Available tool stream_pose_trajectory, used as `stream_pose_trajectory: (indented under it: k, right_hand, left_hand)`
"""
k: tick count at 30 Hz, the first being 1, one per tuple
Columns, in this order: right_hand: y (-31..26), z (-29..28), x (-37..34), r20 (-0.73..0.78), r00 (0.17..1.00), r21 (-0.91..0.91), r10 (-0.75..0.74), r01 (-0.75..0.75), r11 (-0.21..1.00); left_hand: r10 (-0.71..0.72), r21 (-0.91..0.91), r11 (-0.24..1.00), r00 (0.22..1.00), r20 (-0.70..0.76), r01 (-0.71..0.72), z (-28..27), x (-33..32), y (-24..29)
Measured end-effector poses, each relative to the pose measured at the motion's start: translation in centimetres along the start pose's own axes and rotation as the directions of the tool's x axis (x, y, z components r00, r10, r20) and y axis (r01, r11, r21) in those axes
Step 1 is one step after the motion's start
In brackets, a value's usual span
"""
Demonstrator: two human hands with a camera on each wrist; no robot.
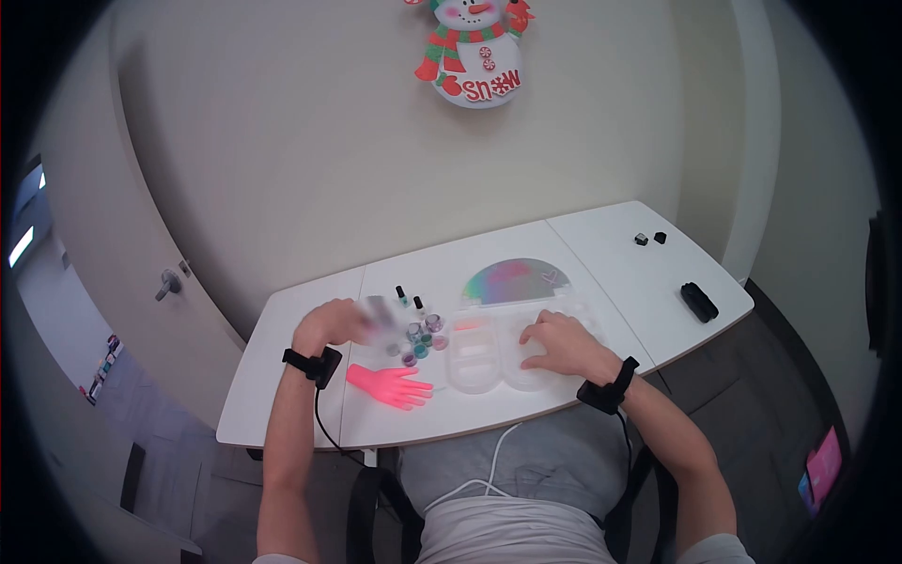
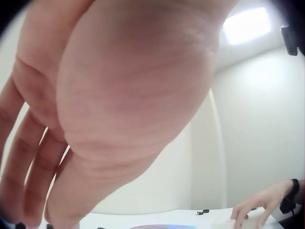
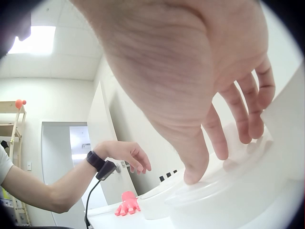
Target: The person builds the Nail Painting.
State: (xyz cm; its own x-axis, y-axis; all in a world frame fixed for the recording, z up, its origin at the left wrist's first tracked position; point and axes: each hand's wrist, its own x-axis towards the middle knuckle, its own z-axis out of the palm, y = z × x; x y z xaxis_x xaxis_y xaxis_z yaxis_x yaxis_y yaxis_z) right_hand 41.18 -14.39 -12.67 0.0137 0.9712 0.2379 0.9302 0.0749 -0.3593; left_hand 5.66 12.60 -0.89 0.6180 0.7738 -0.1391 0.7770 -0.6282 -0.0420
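Note:
My left hand (image 1: pixel 329 321) is over the left side of the table, fingers pointing right. A blurred, see-through greyish thing (image 1: pixel 383 318) overlaps its fingertips in the head view; I cannot tell whether the fingers hold it. My right hand (image 1: pixel 567 346) reaches over a translucent plastic case (image 1: pixel 474 383) with compartments. Its thumb and fingertips rest on the case, spread apart, in the right wrist view. Small pots of coloured glitter (image 1: pixel 420 352) stand between the hands. A bright pink model hand (image 1: pixel 390 385) lies in front of them, palm and fingers spread.
Two small black-capped bottles (image 1: pixel 402 296) are behind the pots. An iridescent half-round panel (image 1: pixel 517 282) lies along the case's far edge. At the table's right are a black pouch (image 1: pixel 699 302) and two small dark objects (image 1: pixel 642 239). A snowman decoration (image 1: pixel 474 56) hangs on the wall.

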Motion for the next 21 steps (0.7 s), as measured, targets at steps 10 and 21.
stream_pose_trajectory:
  k: [10, 21]
  right_hand:
    - [-0.3, -0.2, -0.1, 0.003, 1.000, -0.020, 0.006, -0.006, 1.000]
    - [0.2, 0.0, 0.3, -0.017, 0.999, -0.019, -0.034, 0.034, 0.999]
  left_hand:
    - [0.165, -0.013, 0.985, 0.938, 0.306, -0.169, 4.7, -2.5, -2.0]
    - [0.074, -0.022, 0.997, 0.972, 0.223, -0.071, 4.1, -1.0, -6.2]
